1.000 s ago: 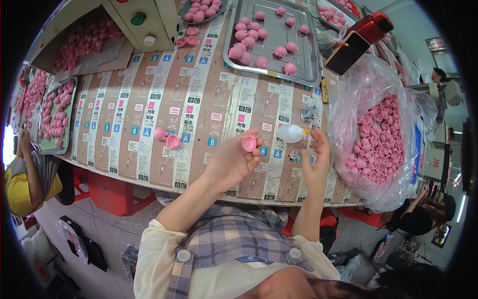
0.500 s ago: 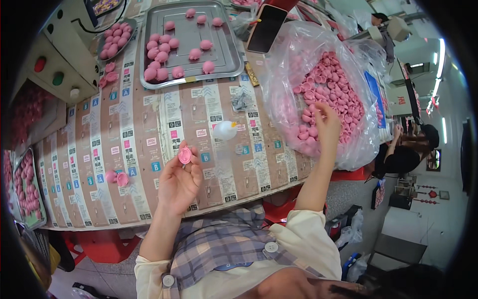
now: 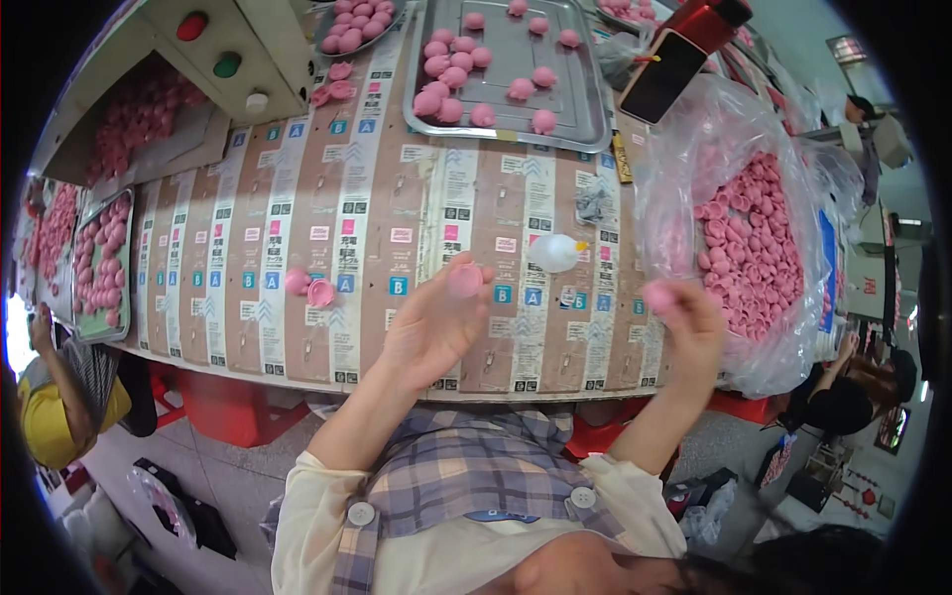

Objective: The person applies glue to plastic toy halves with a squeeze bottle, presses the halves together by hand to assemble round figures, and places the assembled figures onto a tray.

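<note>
My left hand (image 3: 436,322), palm up over the table, holds a pink cup-shaped half shell (image 3: 465,281) between thumb and fingertips, hollow side facing up. To the right, my right hand (image 3: 694,322) pinches a rounded pink piece (image 3: 658,297), slightly blurred, beside the clear plastic bag (image 3: 674,233). That bag is full of loose pink half shells (image 3: 759,248). Between the hands and a little farther off lies a small white squeeze bottle (image 3: 555,253) with a yellow tip. Two pink pieces (image 3: 319,293) rest on the table left of my left hand.
A metal tray (image 3: 595,129) at the back holds several round pink pieces. A phone (image 3: 663,77) leans beside the bag. At the left stands a machine (image 3: 268,55) with red and green buttons; near it is a tray of pink pieces (image 3: 102,248). A person in yellow (image 3: 74,397) sits at far left.
My right hand has come out of the bag toward the left hand, now with a pink piece in its fingers. The left hand still holds its half shell. The whole view has shifted.
</note>
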Motion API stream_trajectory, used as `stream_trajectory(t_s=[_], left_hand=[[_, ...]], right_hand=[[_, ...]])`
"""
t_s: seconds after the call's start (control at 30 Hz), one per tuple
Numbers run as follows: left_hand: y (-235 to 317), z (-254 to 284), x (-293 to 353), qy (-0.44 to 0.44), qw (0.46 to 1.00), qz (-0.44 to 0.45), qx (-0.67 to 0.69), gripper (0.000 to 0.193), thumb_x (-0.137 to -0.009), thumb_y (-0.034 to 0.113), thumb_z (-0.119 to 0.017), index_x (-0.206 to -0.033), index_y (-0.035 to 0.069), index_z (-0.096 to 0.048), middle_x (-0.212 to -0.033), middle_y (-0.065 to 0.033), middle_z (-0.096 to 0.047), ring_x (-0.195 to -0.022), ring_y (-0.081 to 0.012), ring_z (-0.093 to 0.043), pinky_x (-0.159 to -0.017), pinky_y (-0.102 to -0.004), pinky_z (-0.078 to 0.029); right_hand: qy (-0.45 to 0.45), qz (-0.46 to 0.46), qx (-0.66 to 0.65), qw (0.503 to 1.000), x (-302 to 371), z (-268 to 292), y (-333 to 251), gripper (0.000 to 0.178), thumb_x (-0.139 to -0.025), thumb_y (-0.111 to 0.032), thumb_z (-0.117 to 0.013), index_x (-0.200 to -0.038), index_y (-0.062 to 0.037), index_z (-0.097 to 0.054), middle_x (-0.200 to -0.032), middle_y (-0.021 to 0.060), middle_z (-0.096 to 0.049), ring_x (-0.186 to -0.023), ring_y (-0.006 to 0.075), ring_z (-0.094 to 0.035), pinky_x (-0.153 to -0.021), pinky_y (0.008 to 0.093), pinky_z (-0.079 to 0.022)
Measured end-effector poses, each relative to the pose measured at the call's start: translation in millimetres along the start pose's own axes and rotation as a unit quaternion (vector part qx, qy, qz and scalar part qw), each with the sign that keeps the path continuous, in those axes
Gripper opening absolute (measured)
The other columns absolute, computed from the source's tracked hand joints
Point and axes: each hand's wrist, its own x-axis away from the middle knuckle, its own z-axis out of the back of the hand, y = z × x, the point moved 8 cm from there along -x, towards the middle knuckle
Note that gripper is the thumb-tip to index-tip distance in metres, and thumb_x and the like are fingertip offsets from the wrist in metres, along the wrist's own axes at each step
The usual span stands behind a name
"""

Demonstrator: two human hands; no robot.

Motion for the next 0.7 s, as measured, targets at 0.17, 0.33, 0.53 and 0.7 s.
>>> stream_trajectory(t_s=[0.17,0.33,0.53,0.7], left_hand=[[-1.8,-2.5,6.3,-0.007,0.999,0.035,0.035,0.023,-0.085,0.016,-0.046,-0.106,0.007,-0.045,-0.099,-0.0107,-0.051,-0.08,-0.0178,-0.055,-0.069,-0.0267,-0.05],[-5.3,3.8,8.3,-0.018,0.988,0.084,0.129,0.024,-0.086,0.016,-0.043,-0.109,0.007,-0.046,-0.099,-0.0108,-0.052,-0.076,-0.0162,-0.053,-0.068,-0.0265,-0.048],[-9.3,2.9,8.4,-0.001,0.989,0.08,0.125,0.028,-0.086,0.016,-0.044,-0.112,0.006,-0.047,-0.102,-0.0119,-0.052,-0.077,-0.0161,-0.052,-0.071,-0.0267,-0.047],[10.3,9.0,12.2,0.025,0.998,-0.024,-0.047,0.027,-0.086,0.016,-0.045,-0.111,0.006,-0.041,-0.103,-0.0114,-0.052,-0.08,-0.0173,-0.056,-0.071,-0.0267,-0.049]], right_hand=[[-0.233,-0.024,0.057,0.97,21.8,-138.4,28.9,0.018,-0.072,-0.005,-0.06,-0.09,-0.0037,-0.061,-0.077,0.0056,-0.056,-0.069,0.0101,-0.052,-0.059,0.0211,-0.04],[-0.153,0.006,0.134,0.979,18.1,-133.3,31.7,0.023,-0.072,-0.009,-0.062,-0.093,-0.0039,-0.058,-0.079,0.006,-0.052,-0.069,0.0149,-0.051,-0.057,0.0241,-0.041],[-0.124,0.047,0.246,0.96,21.1,-130.0,25.4,0.031,-0.066,-0.009,-0.066,-0.095,-0.0051,-0.056,-0.078,0.0061,-0.049,-0.065,0.0147,-0.049,-0.054,0.0251,-0.04],[-0.123,0.077,0.27,0.952,22.3,-133.1,27.7,0.031,-0.066,-0.012,-0.067,-0.094,-0.0041,-0.055,-0.077,0.0069,-0.049,-0.065,0.0174,-0.049,-0.055,0.0271,-0.041]])
